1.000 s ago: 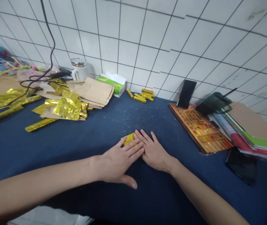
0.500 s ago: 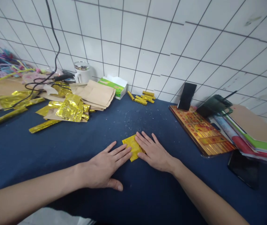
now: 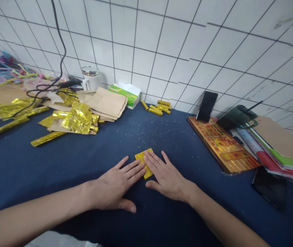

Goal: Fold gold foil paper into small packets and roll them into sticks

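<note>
Left hand [image 3: 115, 185]: flat, palm down on the blue surface [image 3: 59, 164], fingers stretched out and slightly spread, gripping nothing. Its fingertips rest on the near-left edge of a small folded gold foil piece [image 3: 143, 160].

Right hand [image 3: 165, 176]: also flat and spread, palm down, nothing gripped. Its fingertips overlap the right side of the same foil piece. The foil lies on the surface between the two sets of fingertips, its far corner showing just beyond them.

Beyond the left hand and to its left: a crumpled gold foil heap [image 3: 78, 118], brown paper envelopes [image 3: 105, 101], and a white mug [image 3: 91, 78] at the tiled wall. Straight beyond both hands: a green tissue box [image 3: 125, 94] and a cluster of small gold bars [image 3: 158, 107]. Right of the right hand, well apart: a gold-and-red board [image 3: 222, 144] with a phone [image 3: 206, 105] propped behind it, and a second dark phone [image 3: 268, 187] lying flat.
</note>
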The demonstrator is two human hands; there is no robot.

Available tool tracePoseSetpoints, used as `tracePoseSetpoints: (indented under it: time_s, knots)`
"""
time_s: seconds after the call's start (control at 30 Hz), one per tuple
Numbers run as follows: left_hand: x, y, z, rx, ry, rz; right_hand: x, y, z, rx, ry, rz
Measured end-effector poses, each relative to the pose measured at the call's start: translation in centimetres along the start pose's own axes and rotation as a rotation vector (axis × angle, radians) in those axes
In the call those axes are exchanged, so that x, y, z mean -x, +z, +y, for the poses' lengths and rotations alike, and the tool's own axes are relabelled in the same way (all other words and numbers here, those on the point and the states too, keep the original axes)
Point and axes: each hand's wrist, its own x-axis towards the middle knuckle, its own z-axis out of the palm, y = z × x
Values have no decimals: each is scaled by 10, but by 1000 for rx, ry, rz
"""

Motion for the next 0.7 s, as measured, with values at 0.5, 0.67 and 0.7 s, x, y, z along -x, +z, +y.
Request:
tracePoseSetpoints:
  time_s: [0.5, 0.67, 0.7]
  knots:
    - [-7, -16, 7, -9, -21, 14, 7, 6, 21, 60, 158, 32]
    - [-31, -15, 12, -43, 23, 69, 7, 7, 21, 74, 163, 31]
    - [-33, -11, 11, -42, 29, 69, 7, 7, 21, 76, 162, 31]
